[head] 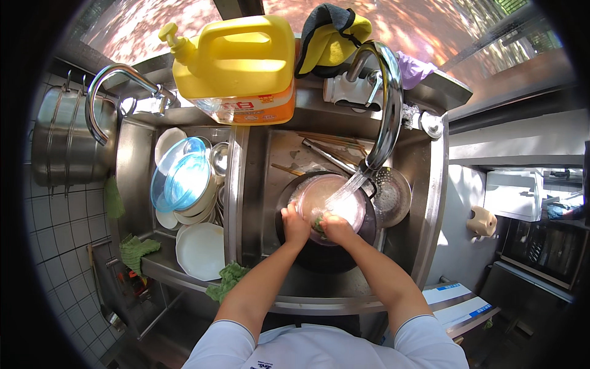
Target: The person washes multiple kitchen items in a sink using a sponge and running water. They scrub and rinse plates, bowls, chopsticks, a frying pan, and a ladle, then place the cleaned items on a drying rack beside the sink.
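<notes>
Under the running right-hand faucet [389, 101], a round translucent basin [360, 217] holds cloudy water. My left hand [296, 225] grips its left rim. Inside it, near the front wall, my right hand [339, 228] is closed on a small green cloth [318, 224], mostly hidden by my fingers. The basin rests in a larger dark pan [329, 262] in the right sink compartment [281, 150]. To the right, partly behind the pan, sits a perforated metal strainer [395, 198]. Several chopsticks [332, 138] and a metal-handled utensil [327, 156] lie behind the pan.
The left compartment holds stacked bowls, a blue transparent basin [177, 180] and white plates [200, 252]. Along the back ledge stand a yellow detergent jug [235, 60], a yellow-grey cloth [329, 44] and another faucet [103, 76]. Green cloths [230, 279] hang over the front edge.
</notes>
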### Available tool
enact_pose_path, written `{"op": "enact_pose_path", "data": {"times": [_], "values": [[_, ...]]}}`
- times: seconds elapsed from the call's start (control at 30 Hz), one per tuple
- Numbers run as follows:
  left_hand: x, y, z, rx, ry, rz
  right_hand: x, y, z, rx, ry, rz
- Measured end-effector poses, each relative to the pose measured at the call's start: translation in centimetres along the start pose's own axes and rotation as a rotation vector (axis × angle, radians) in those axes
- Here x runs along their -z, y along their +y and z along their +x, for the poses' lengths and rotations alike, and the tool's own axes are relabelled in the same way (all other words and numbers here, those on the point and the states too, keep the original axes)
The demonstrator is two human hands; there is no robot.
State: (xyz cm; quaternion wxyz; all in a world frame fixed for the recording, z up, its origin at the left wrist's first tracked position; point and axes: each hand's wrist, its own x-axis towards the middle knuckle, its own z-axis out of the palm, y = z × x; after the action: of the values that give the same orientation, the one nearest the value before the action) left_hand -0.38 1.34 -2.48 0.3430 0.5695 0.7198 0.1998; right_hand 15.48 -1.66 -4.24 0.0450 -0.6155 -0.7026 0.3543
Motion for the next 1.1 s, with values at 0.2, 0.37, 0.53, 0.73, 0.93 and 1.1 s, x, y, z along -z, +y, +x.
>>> {"op": "enact_pose_path", "data": {"times": [0.2,0.37,0.53,0.73,0.93,1.1], "values": [[0.7,2.0,1.1,0.024,0.051,-0.102,1.3,2.6,-1.6,-0.356,0.281,-0.376],[0.3,1.6,-0.3,0.165,-0.010,-0.303,0.1,3.2,0.8,-0.534,0.415,-0.149],[0.5,0.0,-1.3,0.219,-0.161,-0.467,-0.3,2.6,5.9,-0.535,0.520,0.958],[1.7,1.0,-1.9,0.397,-0.343,-0.737,-1.9,-0.6,8.6,-0.571,0.325,1.328],[2.2,1.9,-1.8,0.426,-0.234,-0.824,-2.6,-3.1,2.3,-0.339,-0.224,1.019],[2.6,1.5,-2.6,0.294,-0.119,-0.670,1.6,-1.3,-2.5,-0.121,-0.360,-0.182]]}}
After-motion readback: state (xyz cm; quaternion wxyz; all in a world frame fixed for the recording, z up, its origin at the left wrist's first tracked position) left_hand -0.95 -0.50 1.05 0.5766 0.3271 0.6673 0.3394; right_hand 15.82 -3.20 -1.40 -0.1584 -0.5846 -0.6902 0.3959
